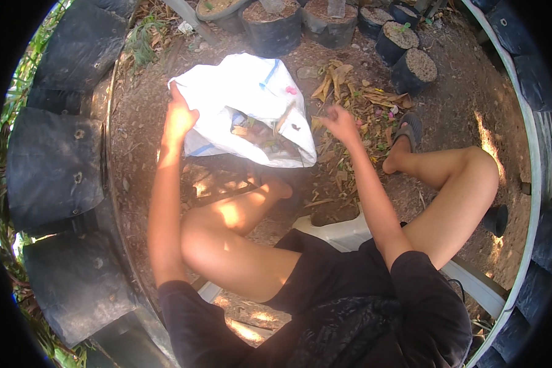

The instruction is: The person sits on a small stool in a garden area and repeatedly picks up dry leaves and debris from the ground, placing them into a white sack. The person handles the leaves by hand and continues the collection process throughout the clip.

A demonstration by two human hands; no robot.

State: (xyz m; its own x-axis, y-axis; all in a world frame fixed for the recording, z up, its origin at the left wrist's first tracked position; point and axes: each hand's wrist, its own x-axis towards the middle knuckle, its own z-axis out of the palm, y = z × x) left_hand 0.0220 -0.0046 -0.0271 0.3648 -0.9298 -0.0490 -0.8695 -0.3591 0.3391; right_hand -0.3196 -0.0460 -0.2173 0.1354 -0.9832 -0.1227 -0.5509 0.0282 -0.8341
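A white sack with blue stripes lies in front of me, its mouth turned toward me. Through the opening, dry plant scraps and twigs show inside. My left hand is closed on the sack's left edge, with the thumb toward me. Just off the sack's right side, my right hand hovers above the leaf litter, fingers curled together. Whatever those fingers may hold is too small to make out. Beyond it, a pile of dry yellow and brown leaves lies on the soil.
Black pots of soil stand along the far side, with smaller ones at the far right. Large black grow bags line the left. I sit on a white plastic seat, my legs spread around the sack. A pale curved rail runs along the right.
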